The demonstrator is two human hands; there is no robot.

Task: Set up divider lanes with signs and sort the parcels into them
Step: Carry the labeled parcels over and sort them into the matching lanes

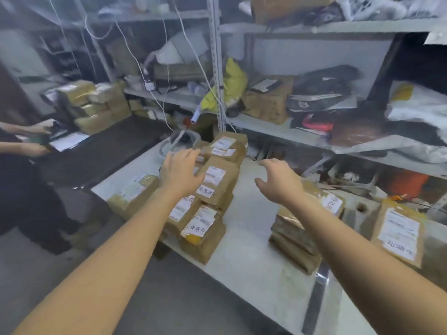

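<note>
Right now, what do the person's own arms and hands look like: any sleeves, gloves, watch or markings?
Both arms are bare along their whole visible length; no sleeve edge shows. The left hand and right hand are ungloved, and neither wrist carries a watch or band. The picture is too soft to rule out a thin ring.

Two hands stretched forward: left hand [180, 169], right hand [280, 181]. Two more hands [40, 128] at the left edge, another person's. On the white table [254, 238]: at least four brown parcels [215, 180] in a middle row, one lone parcel [135, 192] at left, one stack [297, 238] at right, number unclear, one flat parcel [399, 233] far right. One yellow bag [232, 85] on the shelf [278, 128].
</note>
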